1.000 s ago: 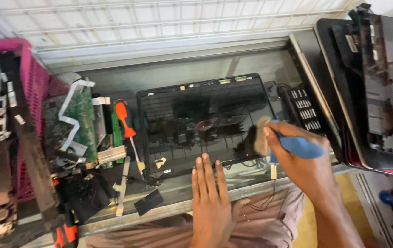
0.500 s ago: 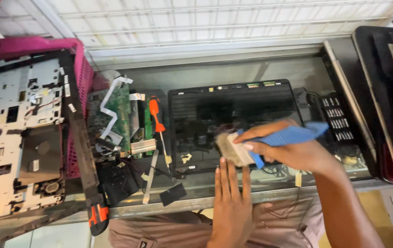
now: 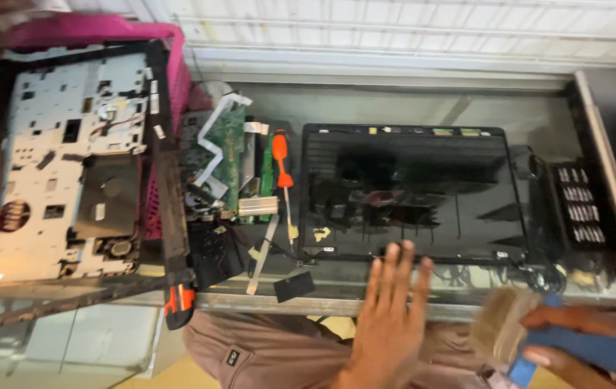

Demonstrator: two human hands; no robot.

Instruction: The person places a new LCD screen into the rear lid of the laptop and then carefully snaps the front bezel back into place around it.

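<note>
A: What does the right hand [image 3: 581,346] carry?
B: It is closed around the blue handle of a brush [image 3: 531,342] with pale bristles, held at the near right, off the near edge of the glass table [image 3: 423,108] and over the person's lap.

A: And the left hand [image 3: 387,317]?
B: It lies flat and open with fingers spread, grasping nothing; its fingertips [image 3: 394,252] touch the near edge of the black laptop lid [image 3: 408,191], which lies flat at the middle of the table.

A: What lies left of the lid?
B: Just beside it, an orange-handled screwdriver [image 3: 281,173] points toward the near side. Further left sits a green circuit board [image 3: 225,155] with white ribbon cables. At the far left, a laptop base frame [image 3: 70,173], pale inside with a black rim, rests over a pink basket [image 3: 171,79].

A: And to the right?
B: A small black part with rows of silvery contacts [image 3: 581,205] lies near the lid's right edge.
</note>
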